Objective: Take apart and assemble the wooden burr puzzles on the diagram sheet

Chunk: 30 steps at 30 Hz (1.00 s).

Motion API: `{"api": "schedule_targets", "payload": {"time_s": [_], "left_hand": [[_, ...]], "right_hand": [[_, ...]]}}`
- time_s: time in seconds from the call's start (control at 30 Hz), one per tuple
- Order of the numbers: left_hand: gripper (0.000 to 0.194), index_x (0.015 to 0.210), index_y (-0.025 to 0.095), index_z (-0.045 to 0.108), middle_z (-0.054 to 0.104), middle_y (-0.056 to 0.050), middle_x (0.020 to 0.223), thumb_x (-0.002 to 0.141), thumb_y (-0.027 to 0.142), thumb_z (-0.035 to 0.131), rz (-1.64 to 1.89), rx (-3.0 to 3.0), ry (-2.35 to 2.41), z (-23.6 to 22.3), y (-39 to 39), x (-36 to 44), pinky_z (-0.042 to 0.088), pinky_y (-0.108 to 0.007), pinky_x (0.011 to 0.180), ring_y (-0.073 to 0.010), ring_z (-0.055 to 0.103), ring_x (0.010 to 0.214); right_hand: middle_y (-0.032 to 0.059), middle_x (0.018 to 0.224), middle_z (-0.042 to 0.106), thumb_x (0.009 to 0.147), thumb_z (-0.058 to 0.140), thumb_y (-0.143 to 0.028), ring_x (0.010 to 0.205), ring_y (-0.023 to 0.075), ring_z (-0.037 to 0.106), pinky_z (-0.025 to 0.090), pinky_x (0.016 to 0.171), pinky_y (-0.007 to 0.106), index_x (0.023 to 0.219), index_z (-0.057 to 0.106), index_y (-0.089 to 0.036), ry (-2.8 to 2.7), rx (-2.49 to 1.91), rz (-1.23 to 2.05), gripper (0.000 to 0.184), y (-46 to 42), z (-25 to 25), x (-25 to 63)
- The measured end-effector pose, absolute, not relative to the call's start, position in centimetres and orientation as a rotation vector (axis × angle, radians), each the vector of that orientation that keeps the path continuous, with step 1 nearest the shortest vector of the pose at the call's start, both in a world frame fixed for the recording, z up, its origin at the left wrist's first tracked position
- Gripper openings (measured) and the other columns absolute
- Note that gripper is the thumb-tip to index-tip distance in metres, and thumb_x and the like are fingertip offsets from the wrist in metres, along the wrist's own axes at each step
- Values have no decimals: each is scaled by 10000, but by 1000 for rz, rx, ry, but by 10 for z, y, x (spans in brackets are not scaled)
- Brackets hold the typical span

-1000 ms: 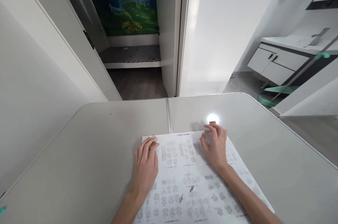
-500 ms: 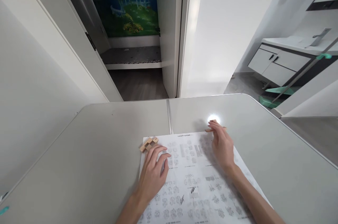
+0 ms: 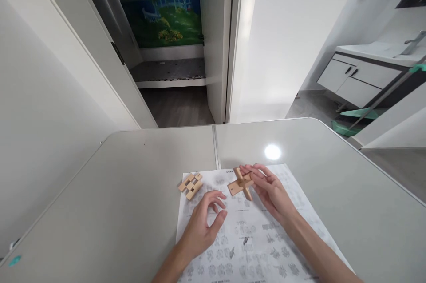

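Fingers of my right hand [image 3: 269, 187] grip a wooden burr puzzle piece [image 3: 237, 186], a flat bar crossed by a slimmer rod, raised over the printed sheet [image 3: 246, 216]. To its left, my left hand [image 3: 208, 221] hovers above the paper with thumb and fingers curved apart and nothing between them. Beyond that hand a second wooden puzzle [image 3: 191, 186], made of interlocked blocks with small gaps, lies on the sheet's far left corner. Rows of small grey diagrams cover the paper, partly hidden by both hands.
The pale table [image 3: 140, 212] has a seam [image 3: 215, 145] running away from me and a bright light reflection [image 3: 273, 152] at right. Past its far edge are an open door [image 3: 218, 52] and, on the right, a sink cabinet [image 3: 359, 74].
My right hand has come back left and nearer, bringing the crossed wooden puzzle over the sheet. My left hand has moved off the block puzzle, toward the right.
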<state>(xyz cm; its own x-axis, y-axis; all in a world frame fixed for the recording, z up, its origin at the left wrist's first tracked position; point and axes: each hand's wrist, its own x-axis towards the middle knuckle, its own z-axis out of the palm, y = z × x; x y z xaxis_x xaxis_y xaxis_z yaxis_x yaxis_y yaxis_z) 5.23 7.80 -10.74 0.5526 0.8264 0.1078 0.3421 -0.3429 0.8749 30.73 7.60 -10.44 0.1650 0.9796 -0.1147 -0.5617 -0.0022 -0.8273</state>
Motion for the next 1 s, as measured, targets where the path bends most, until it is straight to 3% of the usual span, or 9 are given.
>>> {"api": "schedule_targets", "payload": {"time_s": [0.13,0.23,0.37,0.47,0.6,0.77,0.87,1.0], "left_hand": [[164,1128,240,527,714,-42,983,1093,394,482,676,1790,901,-107,78,57,533,-323,793,-183,675,818],[299,899,227,516,683,-5,806,1113,418,432,617,1763,912,-106,78,59,489,-275,689,-149,627,672],[373,810,226,497,634,17,716,1109,441,439,650,1777,998,-106,78,60,455,-254,627,-135,580,601],[362,809,228,515,623,16,703,1104,425,442,725,1835,1079,-105,79,58,446,-259,622,-148,578,618],[322,848,232,569,631,7,722,1097,404,459,818,1937,1150,-103,81,52,458,-274,636,-166,588,641],[222,1075,244,664,695,-26,877,1093,363,478,868,1981,1153,-102,82,50,517,-300,703,-195,651,743],[220,1062,252,666,710,-32,932,1099,349,472,890,1978,1127,-102,84,50,535,-311,754,-204,676,814],[259,1250,274,612,698,-83,1186,1067,440,531,982,1973,1091,-103,85,46,540,-407,961,-256,672,1067]], "right_hand": [[55,1233,815,817,934,-373,1317,300,681,471,1190,459,1022,766,-279,-634,-813,1454,282,70,-104,287],[51,1228,810,834,922,-384,1337,309,666,450,1212,491,1007,770,-284,-678,-764,1495,251,66,-107,278],[76,1303,773,908,845,-436,1334,312,659,463,1189,518,1109,741,-300,-800,-794,1473,264,65,-112,273],[100,1295,740,983,727,-510,1233,306,686,535,1080,491,1163,709,-291,-1053,-946,1319,284,65,-112,274],[90,1032,719,1033,614,-546,922,257,689,579,837,401,1027,709,-249,-1396,-1134,1048,311,64,-113,276],[52,885,721,1068,570,-498,768,211,664,535,663,320,1107,674,-238,-1510,-1142,1091,282,59,-119,277],[29,788,708,1089,539,-469,684,188,653,466,567,277,1096,673,-232,-1549,-1122,1107,273,57,-123,276],[40,780,719,1093,532,-459,668,186,671,420,520,261,1103,697,-222,-1564,-1112,1083,290,55,-123,275]]}}
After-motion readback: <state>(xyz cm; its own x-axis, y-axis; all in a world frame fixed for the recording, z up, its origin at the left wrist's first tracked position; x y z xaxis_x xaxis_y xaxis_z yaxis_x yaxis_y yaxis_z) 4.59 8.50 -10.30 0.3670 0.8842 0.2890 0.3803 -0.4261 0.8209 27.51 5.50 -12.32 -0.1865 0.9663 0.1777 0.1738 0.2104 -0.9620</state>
